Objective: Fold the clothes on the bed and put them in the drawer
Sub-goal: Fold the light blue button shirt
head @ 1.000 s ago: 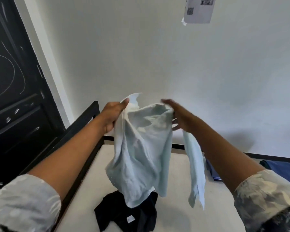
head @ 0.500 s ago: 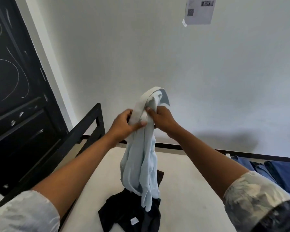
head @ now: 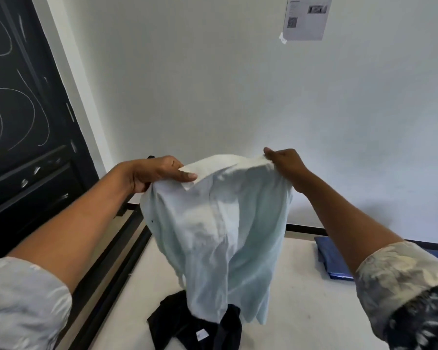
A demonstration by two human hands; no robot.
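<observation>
Bed: pale mattress top, black frame along left side and far edge. Black clothes in messy heap on near part, small white tag showing. Blue cloth lying flat at right side, well apart from heap.

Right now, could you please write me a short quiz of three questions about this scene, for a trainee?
1. True or false: the left hand and the right hand hold the pale shirt up above the mattress.
2. Which thing lies under the hanging shirt? A. a black garment B. a red towel C. a yellow sock
3. Missing word: the folded cloth near the right arm is ____.
Key: 1 true; 2 A; 3 blue.
</observation>
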